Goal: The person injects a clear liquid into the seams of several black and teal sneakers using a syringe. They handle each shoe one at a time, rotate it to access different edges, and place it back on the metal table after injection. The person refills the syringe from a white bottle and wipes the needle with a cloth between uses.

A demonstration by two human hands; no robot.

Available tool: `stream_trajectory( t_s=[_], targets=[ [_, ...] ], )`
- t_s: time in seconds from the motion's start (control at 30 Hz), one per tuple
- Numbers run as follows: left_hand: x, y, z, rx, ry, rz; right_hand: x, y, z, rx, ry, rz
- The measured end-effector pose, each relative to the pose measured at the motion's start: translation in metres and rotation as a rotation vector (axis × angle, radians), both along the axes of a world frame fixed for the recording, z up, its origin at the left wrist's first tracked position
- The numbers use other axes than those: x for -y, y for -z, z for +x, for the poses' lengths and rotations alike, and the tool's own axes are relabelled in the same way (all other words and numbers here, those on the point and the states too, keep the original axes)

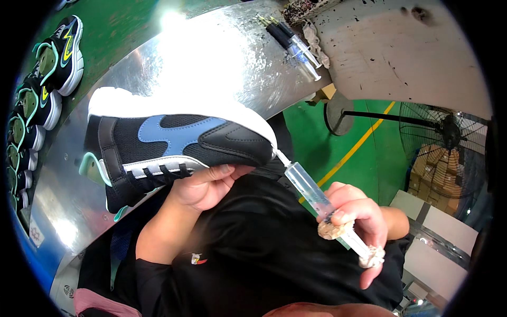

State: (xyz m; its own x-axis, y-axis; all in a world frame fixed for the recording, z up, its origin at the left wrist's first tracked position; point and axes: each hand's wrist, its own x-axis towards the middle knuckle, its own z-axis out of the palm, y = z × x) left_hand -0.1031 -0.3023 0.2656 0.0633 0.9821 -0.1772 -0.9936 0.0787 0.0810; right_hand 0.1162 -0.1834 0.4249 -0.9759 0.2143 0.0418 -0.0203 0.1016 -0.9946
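Note:
A black sneaker [182,136] with blue and grey trim and a thick white sole lies tilted on its side, sole turned away from me. My left hand [207,185] is closed on its upper near the toe, thumb on top. In my right hand [359,211] is a clear plastic syringe [309,187]. Its tip meets the seam between sole and toe, with the barrel slanting down to the right. Lumpy beige wrapping covers the syringe's flange and plunger end. My right thumb and fingers grip around the flange. A little clear fluid seems to be in the barrel.
Beneath the shoe is a shiny metal table [253,58]. More syringes [296,47] with dark barrels lie at its far right corner. Several similar sneakers [63,53] line the left side. A black fan [449,132] stands on the right, near stacked cartons [435,171].

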Motion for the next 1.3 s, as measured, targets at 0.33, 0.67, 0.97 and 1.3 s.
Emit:
stream_trajectory(
  t_s=[0.33,0.67,0.97,1.3],
  targets=[
    [-0.018,-0.003,0.001,0.152,-0.053,-0.02,0.019,0.035,-0.013,-0.174,0.155,0.353],
    [-0.021,-0.019,-0.002,0.1,-0.061,0.105,0.027,0.065,-0.023,-0.247,0.145,0.572],
    [-0.022,-0.019,-0.001,0.053,-0.055,0.087,0.024,0.066,-0.017,-0.282,0.13,0.585],
    [0.109,-0.059,-0.047,-0.408,-0.249,-0.414,-0.045,0.128,-0.067,-0.238,0.361,0.54]
  ],
)
